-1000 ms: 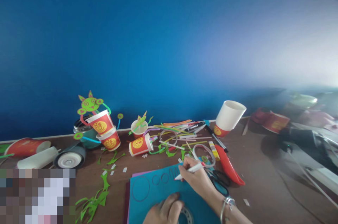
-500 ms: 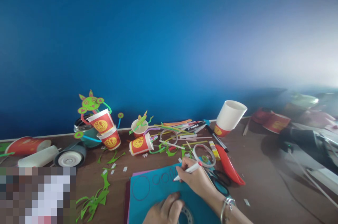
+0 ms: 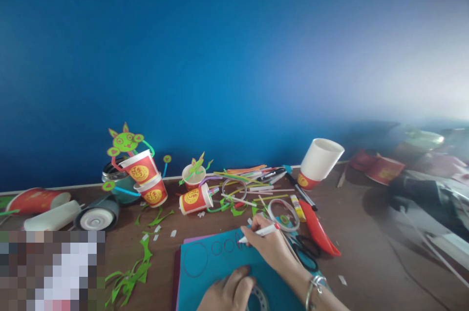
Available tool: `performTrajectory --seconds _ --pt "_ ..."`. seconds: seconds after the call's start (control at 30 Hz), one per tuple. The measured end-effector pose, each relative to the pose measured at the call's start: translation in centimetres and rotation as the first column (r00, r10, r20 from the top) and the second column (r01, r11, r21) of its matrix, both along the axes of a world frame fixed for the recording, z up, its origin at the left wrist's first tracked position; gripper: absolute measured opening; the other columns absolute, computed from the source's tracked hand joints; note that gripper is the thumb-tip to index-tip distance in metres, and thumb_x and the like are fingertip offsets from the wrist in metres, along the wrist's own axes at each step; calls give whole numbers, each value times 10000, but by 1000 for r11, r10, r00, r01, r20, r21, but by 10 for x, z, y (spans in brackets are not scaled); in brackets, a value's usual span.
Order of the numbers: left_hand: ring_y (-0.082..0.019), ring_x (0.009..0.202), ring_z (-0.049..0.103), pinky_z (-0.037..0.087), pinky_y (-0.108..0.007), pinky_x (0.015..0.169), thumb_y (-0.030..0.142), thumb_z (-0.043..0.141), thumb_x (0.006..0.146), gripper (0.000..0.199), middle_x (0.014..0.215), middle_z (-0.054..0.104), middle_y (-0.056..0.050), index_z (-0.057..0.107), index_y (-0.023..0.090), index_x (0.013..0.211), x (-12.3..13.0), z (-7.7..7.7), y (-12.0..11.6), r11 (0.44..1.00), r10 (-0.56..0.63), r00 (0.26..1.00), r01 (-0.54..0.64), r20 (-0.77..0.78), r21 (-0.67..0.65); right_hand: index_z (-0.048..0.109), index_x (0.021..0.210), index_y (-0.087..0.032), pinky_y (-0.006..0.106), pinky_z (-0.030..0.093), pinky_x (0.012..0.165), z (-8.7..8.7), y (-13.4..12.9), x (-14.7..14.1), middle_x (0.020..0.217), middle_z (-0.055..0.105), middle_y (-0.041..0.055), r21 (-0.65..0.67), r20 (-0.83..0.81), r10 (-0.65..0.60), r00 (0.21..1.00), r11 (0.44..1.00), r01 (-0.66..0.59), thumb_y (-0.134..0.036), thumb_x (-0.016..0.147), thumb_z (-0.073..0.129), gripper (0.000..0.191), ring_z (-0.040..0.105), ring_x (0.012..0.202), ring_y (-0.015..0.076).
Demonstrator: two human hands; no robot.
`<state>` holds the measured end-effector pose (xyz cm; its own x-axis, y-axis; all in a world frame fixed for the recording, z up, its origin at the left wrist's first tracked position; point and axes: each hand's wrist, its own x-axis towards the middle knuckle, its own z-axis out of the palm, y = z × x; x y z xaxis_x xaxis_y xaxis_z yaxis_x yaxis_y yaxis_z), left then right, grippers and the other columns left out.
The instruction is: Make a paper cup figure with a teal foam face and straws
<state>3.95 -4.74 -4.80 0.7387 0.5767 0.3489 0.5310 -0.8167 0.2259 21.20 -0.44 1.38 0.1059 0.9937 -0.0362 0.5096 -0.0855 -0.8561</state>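
Observation:
Blue paper (image 3: pixel 201 286) lies on the desk, with a large outlined circle, two smaller ones and part of another shape along its upper side. My right hand (image 3: pixel 262 235) is closed round a white marker with a red end (image 3: pixel 262 233), its tip on the paper beside the drawn shapes. Low on the sheet my left hand (image 3: pixel 227 291) rests with bent fingers, closed over the left side of a roll of tape (image 3: pixel 260 296). The fingertips are partly hidden. Scissors (image 3: pixel 308 252) with dark handles lie right of my right wrist.
Behind the paper lie straws and pens (image 3: pixel 256 181), a clear tape roll (image 3: pixel 284 216), a glue stick (image 3: pixel 297 208) and a red curved piece (image 3: pixel 317 230). Decorated cups (image 3: pixel 152 191) and stacked white cups (image 3: pixel 320 159) stand near the wall. Green scraps (image 3: pixel 128 281) lie left.
The marker's tip has moved slightly up and left across the paper, and my right hand shifted with it. My left hand stays nearly still.

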Motion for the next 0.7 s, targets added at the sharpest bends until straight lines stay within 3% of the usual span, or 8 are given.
performTrajectory --seconds 0.3,0.7 --pt "-184 819 704 569 -214 664 208 480 845 246 1108 679 -87 509 199 1089 0 3 0 1000 -8 1000 8 -13 29 409 599 -230 240 363 510 -2 -1 0 519 575 -29 28 -8 -32 999 999 32 -410 765 561 287 510 514 136" --pt "-199 818 707 575 -227 647 192 483 819 270 1119 672 -96 496 191 1089 0 5 1 1000 -25 1000 24 3 18 360 567 -231 221 333 480 -5 0 1 479 513 -42 27 4 -17 1000 999 17 -311 759 495 248 445 481 117"
